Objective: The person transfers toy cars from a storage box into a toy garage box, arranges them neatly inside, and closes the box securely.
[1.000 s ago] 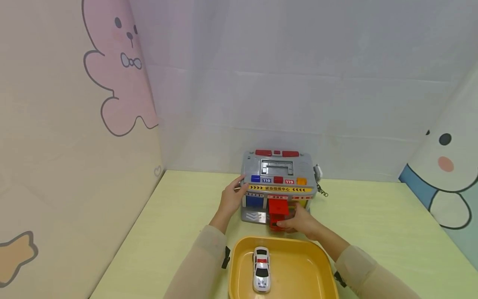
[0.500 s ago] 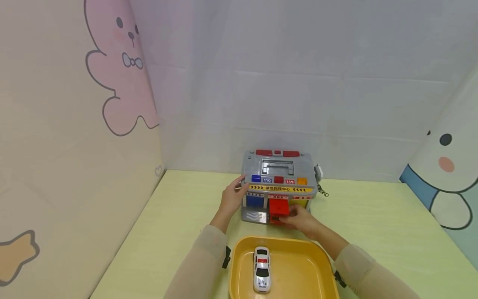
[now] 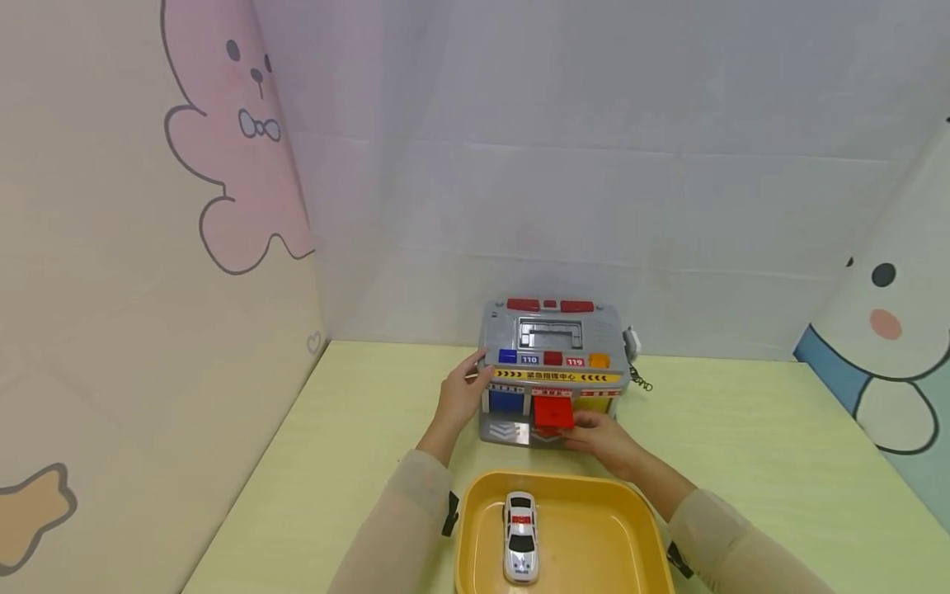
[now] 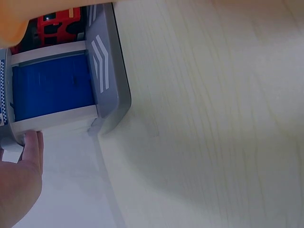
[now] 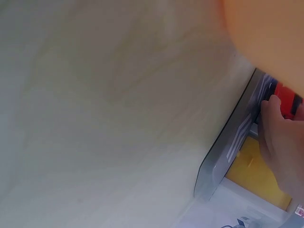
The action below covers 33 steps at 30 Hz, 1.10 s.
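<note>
A grey toy garage (image 3: 545,334) with blue, red and yellow doors stands at the back of the table. Its red door (image 3: 553,412) is swung up over the middle bay. Inside that bay sits a red toy truck (image 4: 59,26), mostly hidden under the door in the head view. My right hand (image 3: 607,441) is at the bay mouth, and in the right wrist view its fingertips lie about the truck's red body (image 5: 287,99). With straight fingers my left hand (image 3: 462,396) rests against the garage's left front corner; the left wrist view shows fingers (image 4: 32,149) touching the side wall.
Near the front edge a yellow tray (image 3: 586,477) lies between my forearms, holding a white toy police car (image 3: 521,536). A small grey handset (image 3: 632,342) with a coiled cord hangs at the garage's right side. Cloth-covered walls stand behind and at both sides.
The red toy truck has moved back into the middle bay under the raised red door, my right hand going in with it and shifting slightly right. My left hand has stayed in place.
</note>
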Each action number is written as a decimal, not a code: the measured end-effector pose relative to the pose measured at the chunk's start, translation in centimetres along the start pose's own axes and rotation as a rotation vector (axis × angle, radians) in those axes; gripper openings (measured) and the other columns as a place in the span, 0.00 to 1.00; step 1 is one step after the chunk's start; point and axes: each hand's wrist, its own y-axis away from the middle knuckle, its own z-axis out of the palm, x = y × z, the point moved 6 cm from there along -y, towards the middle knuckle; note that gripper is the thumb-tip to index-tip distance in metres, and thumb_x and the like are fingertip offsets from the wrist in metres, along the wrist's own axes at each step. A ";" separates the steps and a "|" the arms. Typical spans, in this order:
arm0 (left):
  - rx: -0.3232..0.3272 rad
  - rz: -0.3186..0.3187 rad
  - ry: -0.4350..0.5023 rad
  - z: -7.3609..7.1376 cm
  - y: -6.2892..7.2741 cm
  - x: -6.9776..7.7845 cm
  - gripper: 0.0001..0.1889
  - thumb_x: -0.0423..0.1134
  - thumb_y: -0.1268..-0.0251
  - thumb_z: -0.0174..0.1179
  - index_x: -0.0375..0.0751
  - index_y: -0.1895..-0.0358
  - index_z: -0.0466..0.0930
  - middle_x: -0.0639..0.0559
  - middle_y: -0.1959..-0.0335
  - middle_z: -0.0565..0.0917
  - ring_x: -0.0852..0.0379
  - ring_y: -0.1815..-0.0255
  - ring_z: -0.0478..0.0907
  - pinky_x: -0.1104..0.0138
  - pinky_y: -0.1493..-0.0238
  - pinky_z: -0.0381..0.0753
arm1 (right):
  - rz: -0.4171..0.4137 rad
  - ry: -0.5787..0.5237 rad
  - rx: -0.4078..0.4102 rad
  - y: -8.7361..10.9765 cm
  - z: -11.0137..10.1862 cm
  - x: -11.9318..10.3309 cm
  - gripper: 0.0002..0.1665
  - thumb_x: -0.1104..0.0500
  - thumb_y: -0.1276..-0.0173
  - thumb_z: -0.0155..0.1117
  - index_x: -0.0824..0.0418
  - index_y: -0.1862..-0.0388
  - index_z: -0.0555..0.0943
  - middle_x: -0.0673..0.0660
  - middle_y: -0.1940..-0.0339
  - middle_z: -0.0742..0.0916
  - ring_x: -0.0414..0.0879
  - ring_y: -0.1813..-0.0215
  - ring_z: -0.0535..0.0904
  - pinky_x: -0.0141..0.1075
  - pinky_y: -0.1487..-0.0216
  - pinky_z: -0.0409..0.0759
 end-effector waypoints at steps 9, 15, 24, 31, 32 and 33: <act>0.003 -0.008 -0.002 0.1 -0.1 -0.2 0.24 0.50 0.27 0.56 0.53 0.30 0.70 0.42 0.40 0.77 0.46 0.42 0.76 0.53 0.44 0.78 | -0.028 0.120 -0.016 -0.2 -0.4 -0.2 0.29 0.71 0.36 0.59 0.80 0.37 0.67 0.69 0.46 0.79 0.55 0.52 0.76 0.45 0.48 0.79; 0.003 -0.008 -0.005 0.1 -0.1 0.0 0.24 0.51 0.27 0.56 0.53 0.31 0.71 0.42 0.41 0.77 0.46 0.42 0.76 0.54 0.44 0.78 | 0.009 0.123 0.017 -0.1 -0.5 -0.3 0.32 0.73 0.37 0.59 0.79 0.34 0.64 0.75 0.39 0.74 0.59 0.51 0.78 0.50 0.49 0.81; -0.004 -0.007 -0.004 0.0 0.0 0.0 0.24 0.50 0.27 0.56 0.53 0.31 0.71 0.42 0.40 0.77 0.45 0.42 0.76 0.53 0.44 0.77 | -0.123 0.513 0.226 1.1 -1.0 -3.3 0.17 0.68 0.34 0.59 0.73 0.47 0.79 0.64 0.55 0.84 0.52 0.60 0.81 0.42 0.60 0.82; 0.001 0.002 -0.003 0.0 0.0 -0.1 0.24 0.49 0.27 0.56 0.53 0.31 0.71 0.41 0.41 0.77 0.44 0.43 0.77 0.53 0.45 0.78 | -0.134 0.694 0.409 1.8 -1.0 -5.5 0.12 0.57 0.30 0.63 0.64 0.55 0.83 0.56 0.62 0.86 0.50 0.63 0.77 0.40 0.61 0.81; 0.003 0.002 -0.005 0.0 0.0 -0.1 0.24 0.49 0.27 0.56 0.53 0.31 0.71 0.41 0.41 0.78 0.45 0.43 0.77 0.53 0.45 0.78 | -0.140 0.703 0.421 1.9 -0.9 -5.7 0.12 0.57 0.31 0.64 0.64 0.55 0.83 0.55 0.62 0.85 0.50 0.63 0.77 0.40 0.61 0.81; 0.004 0.002 -0.006 0.0 0.0 -0.1 0.24 0.49 0.27 0.56 0.53 0.31 0.71 0.41 0.41 0.78 0.45 0.43 0.77 0.53 0.45 0.78 | -0.158 0.719 0.432 2.0 -0.8 -6.0 0.12 0.57 0.32 0.65 0.63 0.55 0.83 0.56 0.61 0.85 0.50 0.62 0.77 0.41 0.60 0.82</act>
